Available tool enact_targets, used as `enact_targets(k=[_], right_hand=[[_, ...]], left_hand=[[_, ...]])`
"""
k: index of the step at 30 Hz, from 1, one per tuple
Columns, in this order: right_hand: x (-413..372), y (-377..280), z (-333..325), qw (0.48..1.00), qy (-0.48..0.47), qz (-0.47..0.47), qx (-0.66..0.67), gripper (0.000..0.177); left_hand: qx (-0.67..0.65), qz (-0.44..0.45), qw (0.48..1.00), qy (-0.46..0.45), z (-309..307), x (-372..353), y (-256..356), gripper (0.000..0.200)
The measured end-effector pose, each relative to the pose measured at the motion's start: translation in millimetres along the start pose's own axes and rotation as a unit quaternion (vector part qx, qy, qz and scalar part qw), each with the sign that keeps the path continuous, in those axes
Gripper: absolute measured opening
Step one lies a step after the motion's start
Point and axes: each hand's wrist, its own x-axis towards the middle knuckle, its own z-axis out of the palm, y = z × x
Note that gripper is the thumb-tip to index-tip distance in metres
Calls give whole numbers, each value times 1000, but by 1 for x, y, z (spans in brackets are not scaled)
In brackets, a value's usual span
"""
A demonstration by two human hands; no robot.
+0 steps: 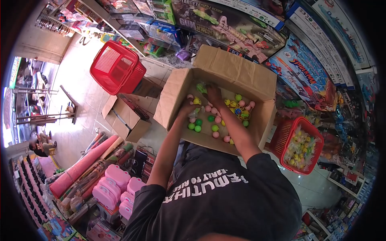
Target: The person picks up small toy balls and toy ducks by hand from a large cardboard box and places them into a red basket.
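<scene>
Both my hands are inside an open cardboard box [235, 66]. My left hand [187, 107] is at the box's left side, its fingers closed around a clear plastic bag [194, 114] beside a yellow ball [197, 101]. Near the back wall, my right hand [214, 95] reaches down next to a green item in clear plastic [201, 87]; its fingertips are partly hidden, so its grip is unclear. Pink, green and yellow balls lie loose on the box floor, several near a blue round piece [238, 111] at the right.
A red basket [105, 64] stands at the upper left, above a smaller open carton [128, 116]. Another red basket [284, 138] at the right holds bagged yellow toys. Pink cases [116, 180] and rolled sheets [82, 164] are at the lower left. Boxed toys line the shelves behind.
</scene>
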Motion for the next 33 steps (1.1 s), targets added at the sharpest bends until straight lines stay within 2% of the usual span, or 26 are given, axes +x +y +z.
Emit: enact_targets(k=[2,3,5,6,8,12,14,15,17,18,21,22,24,25,29,31,32,33], right_hand=[[-2,6,5,998,-51,29,-12,51],[-2,8,4,998,-47,29,-13,51],[-6,9,2,996,-69,40,30,51],[-10,9,0,996,-64,45,29,51],[-16,10,-10,969,-81,55,225,43],[-46,-8,-45,941,-60,112,312,35],[-65,-8,-47,879,-7,150,452,31],[-74,-16,-60,880,5,152,449,31],[-94,-42,-99,802,-17,238,548,29],[-104,-42,-96,801,-3,242,547,29],[-129,-45,-76,790,157,235,544,27],[-140,-58,-86,787,169,237,543,27],[-156,-93,-118,821,177,223,495,28],[-161,-87,-107,869,232,156,408,27],[-187,-100,-126,864,232,190,404,23],[-198,-109,-143,782,218,240,532,23],[-201,-110,-145,782,224,240,530,23],[-205,-112,-146,755,259,231,556,26]], left_hand=[[-24,-1,1000,-10,0,6,-3,47],[-22,3,1000,-10,3,13,-11,47],[-112,54,990,67,13,25,-29,44],[-111,58,990,62,12,18,-18,44],[-265,26,964,4,4,1,19,50],[-206,-10,978,17,0,-5,40,48],[-313,-42,949,-21,-3,-24,60,43],[-308,-36,950,-31,-3,-29,61,43],[-458,-74,878,-118,-4,-41,59,40],[-451,-72,880,-131,-3,-52,65,40],[-468,-31,856,-219,-5,-91,86,39],[-461,-31,857,-229,-2,-96,84,39],[-483,-15,828,-285,2,-103,83,42],[-478,-9,819,-316,3,-109,84,45],[-471,0,824,-316,13,-125,83,46],[-479,-2,813,-330,14,-140,92,48],[-476,-1,813,-336,16,-139,91,48],[-465,4,814,-347,19,-138,90,49]])
